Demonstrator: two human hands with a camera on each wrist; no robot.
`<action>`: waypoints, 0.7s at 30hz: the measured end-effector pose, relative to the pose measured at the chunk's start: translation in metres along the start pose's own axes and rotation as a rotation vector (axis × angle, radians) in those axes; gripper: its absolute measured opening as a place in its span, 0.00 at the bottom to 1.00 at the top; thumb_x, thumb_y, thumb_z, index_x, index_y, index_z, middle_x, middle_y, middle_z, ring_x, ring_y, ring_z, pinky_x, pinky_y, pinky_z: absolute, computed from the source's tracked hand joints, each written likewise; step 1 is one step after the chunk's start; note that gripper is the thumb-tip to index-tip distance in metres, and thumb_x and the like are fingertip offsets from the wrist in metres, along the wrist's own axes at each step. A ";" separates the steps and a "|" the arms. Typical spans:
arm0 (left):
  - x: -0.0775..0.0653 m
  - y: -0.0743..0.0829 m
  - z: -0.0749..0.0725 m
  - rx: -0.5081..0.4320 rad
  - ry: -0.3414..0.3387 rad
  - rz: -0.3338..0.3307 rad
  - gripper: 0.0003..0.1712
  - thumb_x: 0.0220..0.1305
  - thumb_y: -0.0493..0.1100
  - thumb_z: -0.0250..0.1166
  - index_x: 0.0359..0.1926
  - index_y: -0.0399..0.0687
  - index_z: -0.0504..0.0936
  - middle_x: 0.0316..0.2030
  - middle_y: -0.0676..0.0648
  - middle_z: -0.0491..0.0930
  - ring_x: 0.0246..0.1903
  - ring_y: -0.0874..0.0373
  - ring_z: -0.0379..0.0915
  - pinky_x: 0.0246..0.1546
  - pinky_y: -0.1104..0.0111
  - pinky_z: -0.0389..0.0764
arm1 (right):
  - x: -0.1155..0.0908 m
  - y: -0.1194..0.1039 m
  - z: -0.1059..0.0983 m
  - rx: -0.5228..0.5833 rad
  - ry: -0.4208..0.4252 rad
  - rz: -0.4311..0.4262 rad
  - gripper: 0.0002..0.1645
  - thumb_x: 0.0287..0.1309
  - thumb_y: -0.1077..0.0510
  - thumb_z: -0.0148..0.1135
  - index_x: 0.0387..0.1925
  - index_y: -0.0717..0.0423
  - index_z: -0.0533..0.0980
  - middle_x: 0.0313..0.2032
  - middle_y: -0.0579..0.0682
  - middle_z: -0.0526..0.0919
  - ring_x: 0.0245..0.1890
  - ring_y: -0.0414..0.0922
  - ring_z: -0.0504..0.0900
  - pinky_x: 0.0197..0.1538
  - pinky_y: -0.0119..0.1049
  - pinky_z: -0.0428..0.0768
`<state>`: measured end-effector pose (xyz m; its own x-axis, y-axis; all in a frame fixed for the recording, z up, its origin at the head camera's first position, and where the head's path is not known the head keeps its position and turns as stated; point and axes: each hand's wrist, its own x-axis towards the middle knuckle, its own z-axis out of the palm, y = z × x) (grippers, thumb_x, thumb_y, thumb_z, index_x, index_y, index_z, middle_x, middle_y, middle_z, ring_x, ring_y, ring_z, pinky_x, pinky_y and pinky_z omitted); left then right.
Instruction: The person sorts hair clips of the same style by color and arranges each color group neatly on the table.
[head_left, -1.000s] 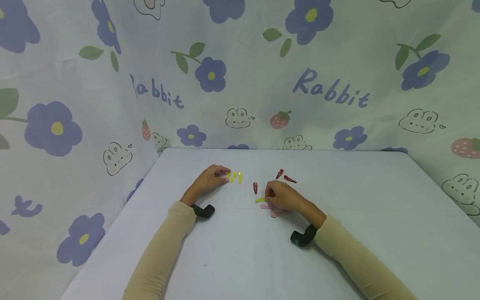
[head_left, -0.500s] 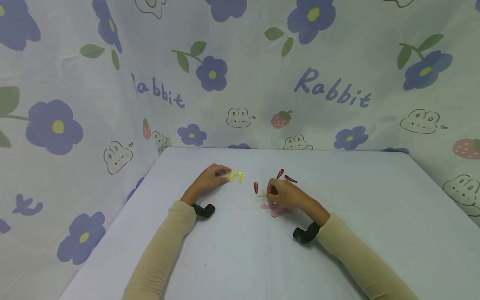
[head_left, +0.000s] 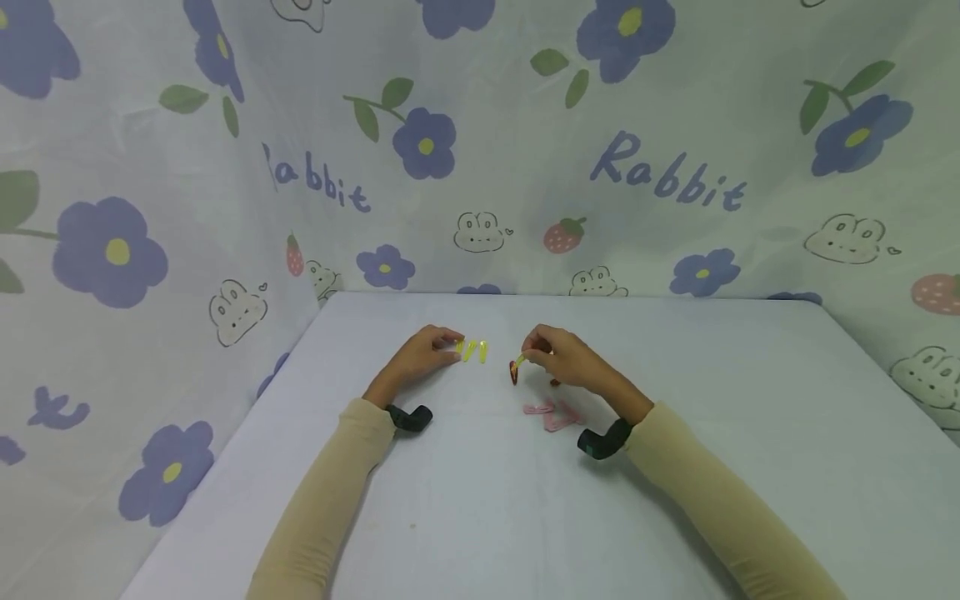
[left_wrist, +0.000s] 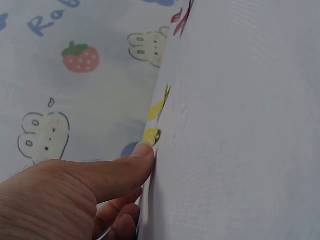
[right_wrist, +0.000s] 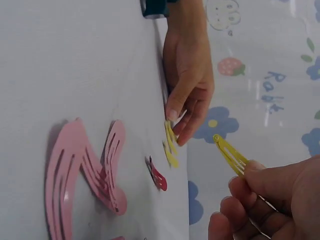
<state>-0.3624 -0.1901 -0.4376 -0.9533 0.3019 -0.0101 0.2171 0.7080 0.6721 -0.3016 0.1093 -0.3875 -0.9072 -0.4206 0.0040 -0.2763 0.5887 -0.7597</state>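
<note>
In the head view, my right hand (head_left: 562,357) pinches a yellow snap hair clip (right_wrist: 230,154) between thumb and fingertips, its round end pointing away from them. It hangs above the table and overlaps a red hair clip (head_left: 513,372) in the head view. My left hand (head_left: 422,350) rests on the table, thumb and forefinger at the two ends of the leftmost yellow hair clip (head_left: 460,345). Two more yellow hair clips (head_left: 482,352) lie in a row beside it. In the left wrist view, the thumb tip (left_wrist: 145,151) sits right by a yellow clip.
Several pink hair clips (head_left: 553,414) lie in a loose pile nearer me, below the right hand. Another red piece (head_left: 555,382) shows under that hand, which hides the far red clips. White cloth covers the table (head_left: 465,500); a printed curtain (head_left: 480,167) stands behind.
My right hand has lifted the yellow hair clip off the table beside the pink pile and carried it away from me, toward the yellow row. The left hand keeps its place.
</note>
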 end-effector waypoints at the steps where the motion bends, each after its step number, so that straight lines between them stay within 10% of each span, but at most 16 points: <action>1: 0.000 0.000 0.000 -0.001 0.000 0.002 0.22 0.66 0.48 0.67 0.61 0.56 0.80 0.59 0.46 0.76 0.61 0.47 0.70 0.63 0.50 0.70 | 0.003 0.000 0.000 0.025 0.010 0.004 0.06 0.71 0.56 0.57 0.45 0.54 0.74 0.45 0.59 0.80 0.40 0.51 0.77 0.37 0.43 0.85; 10: 0.001 -0.002 0.001 0.003 0.002 0.011 0.22 0.66 0.48 0.67 0.61 0.54 0.80 0.59 0.45 0.76 0.61 0.45 0.70 0.63 0.50 0.70 | 0.025 -0.003 0.006 0.172 0.156 -0.036 0.10 0.68 0.59 0.62 0.47 0.58 0.81 0.41 0.54 0.87 0.44 0.55 0.86 0.51 0.47 0.84; 21: 0.000 -0.002 0.001 -0.012 0.002 0.019 0.22 0.65 0.47 0.68 0.60 0.54 0.81 0.59 0.43 0.76 0.60 0.45 0.72 0.63 0.50 0.71 | 0.033 -0.013 0.017 0.159 0.127 0.024 0.21 0.70 0.58 0.59 0.62 0.54 0.77 0.48 0.55 0.85 0.42 0.46 0.86 0.53 0.44 0.83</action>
<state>-0.3631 -0.1909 -0.4400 -0.9494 0.3141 0.0047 0.2331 0.6942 0.6810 -0.3223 0.0764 -0.3881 -0.9484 -0.3116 0.0585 -0.2094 0.4770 -0.8536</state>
